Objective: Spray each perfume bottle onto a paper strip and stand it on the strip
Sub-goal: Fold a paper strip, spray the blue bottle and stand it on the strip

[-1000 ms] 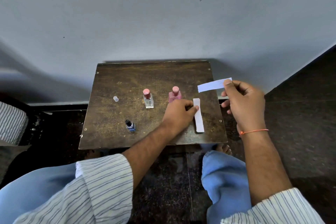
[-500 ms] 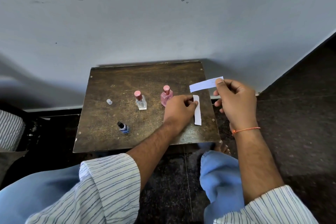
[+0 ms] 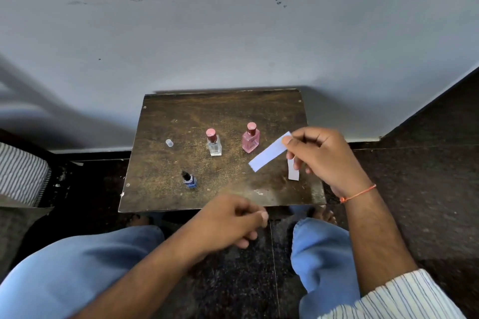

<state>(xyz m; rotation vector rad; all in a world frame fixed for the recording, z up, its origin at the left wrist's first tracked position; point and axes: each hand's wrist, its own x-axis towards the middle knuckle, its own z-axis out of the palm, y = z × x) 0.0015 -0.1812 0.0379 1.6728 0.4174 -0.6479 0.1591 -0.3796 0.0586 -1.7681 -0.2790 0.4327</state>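
Small dark wooden table [image 3: 181,116] against a pale wall, three bottles upright on it. Right hand [image 3: 326,160] pinches one end of a paper strip [image 3: 268,154] between thumb and forefinger, holding it free above the table near the pink bottle [image 3: 250,140], likely so spray can reach it; a second strip [image 3: 293,173] lies flat beside. Left hand [image 3: 230,223] hangs off the near edge, fingers loosely curled, empty; the clear bottle [image 3: 214,143] and blue bottle [image 3: 189,181] stand apart, unsprayed as far as I can judge.

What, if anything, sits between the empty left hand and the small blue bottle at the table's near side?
Nothing visible. The left hand hangs loosely curled off the table's near edge, and only bare tabletop lies between it and the blue bottle. The right hand and its paper strip are off to the right.
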